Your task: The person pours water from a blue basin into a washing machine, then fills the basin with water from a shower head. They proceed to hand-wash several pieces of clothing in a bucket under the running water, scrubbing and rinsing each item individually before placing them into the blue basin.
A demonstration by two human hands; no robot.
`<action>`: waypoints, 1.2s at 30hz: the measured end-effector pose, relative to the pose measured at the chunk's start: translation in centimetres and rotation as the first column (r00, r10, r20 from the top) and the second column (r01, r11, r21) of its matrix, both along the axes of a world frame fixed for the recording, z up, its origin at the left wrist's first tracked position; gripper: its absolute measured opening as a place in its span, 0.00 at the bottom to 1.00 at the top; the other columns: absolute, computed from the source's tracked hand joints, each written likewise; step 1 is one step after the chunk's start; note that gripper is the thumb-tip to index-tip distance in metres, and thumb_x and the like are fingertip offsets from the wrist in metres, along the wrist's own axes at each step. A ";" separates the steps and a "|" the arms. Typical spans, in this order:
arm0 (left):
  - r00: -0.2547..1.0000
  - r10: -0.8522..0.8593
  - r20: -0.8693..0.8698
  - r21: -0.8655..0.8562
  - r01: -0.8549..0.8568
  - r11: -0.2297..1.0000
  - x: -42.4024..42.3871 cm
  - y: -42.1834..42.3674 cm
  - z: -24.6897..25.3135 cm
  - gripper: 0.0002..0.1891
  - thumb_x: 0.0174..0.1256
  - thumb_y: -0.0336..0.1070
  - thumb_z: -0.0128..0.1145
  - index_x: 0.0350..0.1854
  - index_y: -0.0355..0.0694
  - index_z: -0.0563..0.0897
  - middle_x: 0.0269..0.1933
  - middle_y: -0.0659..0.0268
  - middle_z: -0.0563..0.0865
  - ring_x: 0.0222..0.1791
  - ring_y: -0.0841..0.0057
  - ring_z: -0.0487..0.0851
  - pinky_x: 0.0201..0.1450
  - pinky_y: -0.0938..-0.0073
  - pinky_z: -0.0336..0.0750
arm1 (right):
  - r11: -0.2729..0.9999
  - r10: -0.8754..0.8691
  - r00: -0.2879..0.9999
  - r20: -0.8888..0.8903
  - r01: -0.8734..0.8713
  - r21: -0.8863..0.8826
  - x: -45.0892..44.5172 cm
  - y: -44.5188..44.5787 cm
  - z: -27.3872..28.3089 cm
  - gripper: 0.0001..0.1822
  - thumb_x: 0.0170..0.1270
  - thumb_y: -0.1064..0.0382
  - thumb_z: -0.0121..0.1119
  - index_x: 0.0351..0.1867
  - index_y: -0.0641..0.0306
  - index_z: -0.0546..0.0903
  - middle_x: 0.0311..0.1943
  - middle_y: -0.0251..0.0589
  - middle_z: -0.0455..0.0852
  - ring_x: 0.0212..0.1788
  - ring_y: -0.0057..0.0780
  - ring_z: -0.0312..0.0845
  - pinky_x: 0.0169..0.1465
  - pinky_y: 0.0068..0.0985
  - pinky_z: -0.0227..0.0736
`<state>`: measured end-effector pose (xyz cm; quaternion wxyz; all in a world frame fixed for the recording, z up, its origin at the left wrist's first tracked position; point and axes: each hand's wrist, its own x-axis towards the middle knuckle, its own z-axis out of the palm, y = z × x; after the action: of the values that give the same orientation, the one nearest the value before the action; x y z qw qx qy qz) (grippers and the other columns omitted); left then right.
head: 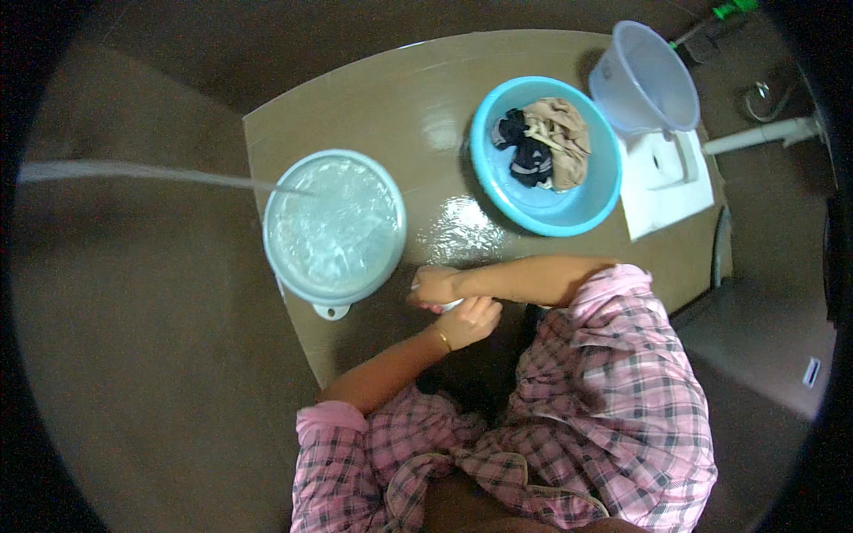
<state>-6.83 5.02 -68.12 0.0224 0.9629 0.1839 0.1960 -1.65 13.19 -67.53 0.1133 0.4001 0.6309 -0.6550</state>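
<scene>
My right hand (pixel 436 286) is closed around a small white item (pixel 451 305), perhaps cloth; its kind cannot be told. Directly below it, my left hand (pixel 470 323), a gold-coloured bangle at the wrist, has curled fingers against the same item, which both hands mostly hide. To the left of the hands is a round, pale blue tub (pixel 268 233) full of water, and a stream of water (pixel 200 176) runs into it from the left. Up and right, a turquoise basin (pixel 481 160) holds a beige garment (pixel 563 136) and dark cloth items (pixel 530 160) with white stripes.
A translucent plastic basin (pixel 643 80) stands tilted on a white floor toilet pan (pixel 666 183) at the upper right. Beside it runs a white pipe (pixel 760 136). The tiled floor (pixel 463 220) is wet and shiny. A green fitting (pixel 733 8) shows near the top right.
</scene>
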 end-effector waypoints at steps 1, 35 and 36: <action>0.999 -0.030 0.036 -0.001 0.030 1.000 0.1 0.3 0.2 0.08 0.51 0.37 0.56 0.17 0.43 0.74 0.25 0.68 0.70 0.30 0.74 0.73 0.33 0.74 0.68 | 0.999 -0.031 0.999 -0.025 0.031 -0.015 0.2 0.2 -0.1 0.15 0.55 0.57 0.55 0.17 0.67 0.76 0.16 0.38 0.79 0.19 0.27 0.75 0.29 0.28 0.71; 0.493 0.810 0.318 0.863 -0.504 -0.032 -21.3 12.8 54.7 0.25 0.67 0.54 0.46 0.65 0.53 0.71 0.69 0.66 0.67 0.71 0.65 0.58 0.71 0.50 0.32 | -0.008 0.441 0.893 0.093 -0.100 0.995 -8.9 3.8 12.5 0.31 0.53 0.62 0.59 0.62 0.53 0.67 0.67 0.52 0.59 0.65 0.44 0.62 0.63 0.55 0.54; 0.464 0.819 0.337 0.892 -0.436 -0.120 -21.0 14.1 56.8 0.28 0.67 0.59 0.41 0.66 0.53 0.69 0.69 0.67 0.66 0.72 0.65 0.56 0.70 0.46 0.29 | 0.019 0.428 0.899 0.095 -0.113 0.993 -8.5 3.6 12.3 0.32 0.53 0.62 0.58 0.63 0.52 0.67 0.67 0.52 0.58 0.66 0.45 0.60 0.65 0.56 0.50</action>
<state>-27.86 19.13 -11.33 -0.6577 0.5736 0.4820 0.0779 -10.14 16.76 -55.28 -0.1374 0.1600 0.9756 -0.0611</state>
